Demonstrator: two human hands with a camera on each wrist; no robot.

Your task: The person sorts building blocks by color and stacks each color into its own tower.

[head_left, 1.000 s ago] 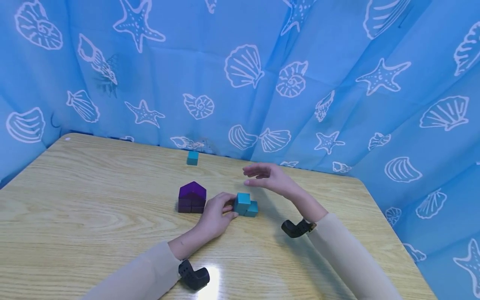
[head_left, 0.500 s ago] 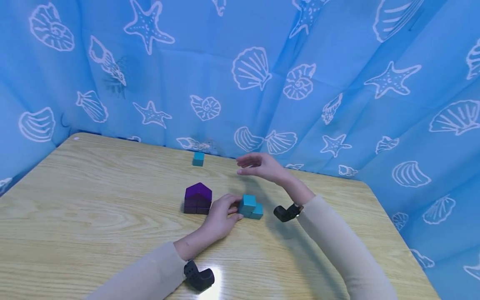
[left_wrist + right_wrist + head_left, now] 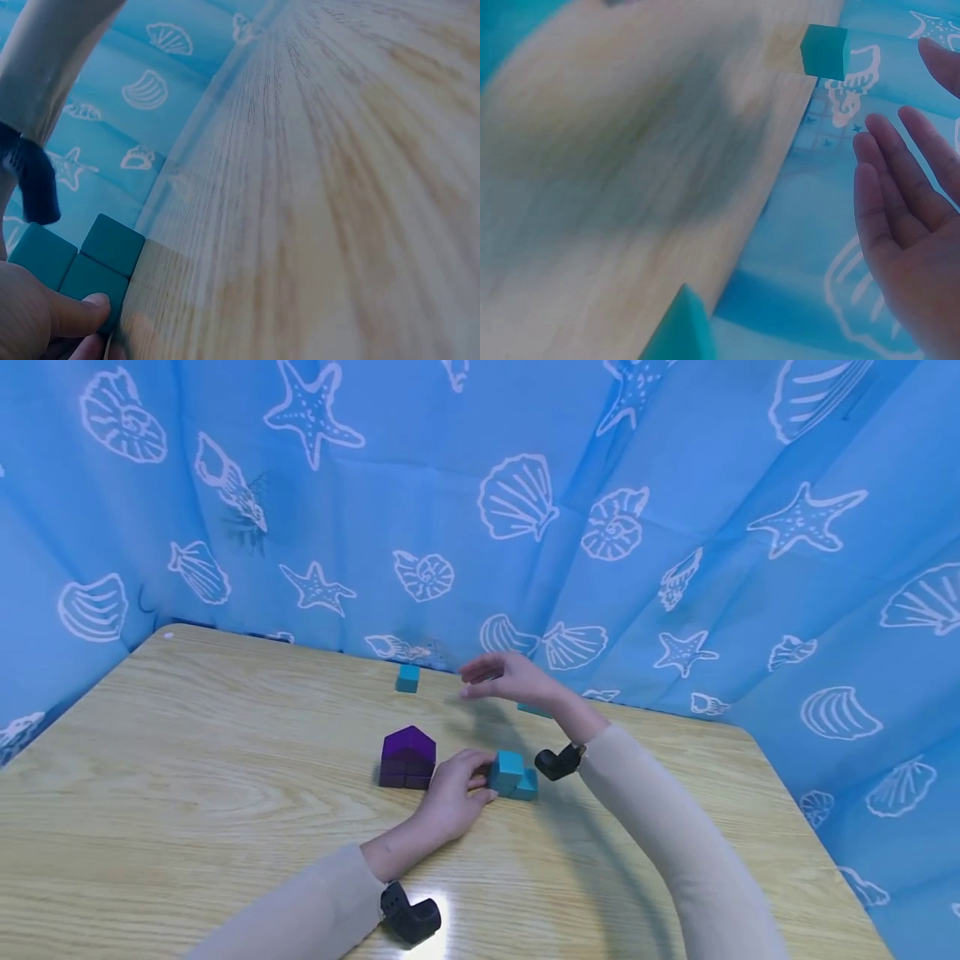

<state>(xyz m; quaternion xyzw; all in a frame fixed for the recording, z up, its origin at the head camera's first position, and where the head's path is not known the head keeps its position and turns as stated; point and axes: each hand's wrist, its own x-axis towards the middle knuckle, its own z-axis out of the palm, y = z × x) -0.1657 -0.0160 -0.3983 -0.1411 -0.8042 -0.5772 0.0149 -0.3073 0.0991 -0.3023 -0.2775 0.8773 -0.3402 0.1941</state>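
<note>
My left hand (image 3: 453,797) rests low on the table, its thumb and fingers pinching the bottom teal cube (image 3: 94,283) of a small group. On that cube sits another teal cube (image 3: 507,764), and a third teal cube (image 3: 528,785) stands beside the bottom one, to the right. The left fingers are mostly hidden behind the thumb and cubes in the left wrist view. My right hand (image 3: 513,678) hovers over the far part of the table, fingers extended and holding nothing. Near it at the back is a single teal cube (image 3: 407,678).
A house-shaped pile of purple blocks (image 3: 408,758) stands just left of my left hand. A teal block (image 3: 535,710) lies partly hidden behind my right wrist; in the right wrist view a pointed teal block (image 3: 679,330) shows. A blue shell-print curtain (image 3: 420,510) hangs behind the table (image 3: 225,777).
My right hand has moved left and farther back over the table, uncovering a teal block behind its wrist. The left hand keeps its place at the cubes. The head view has shifted slightly.
</note>
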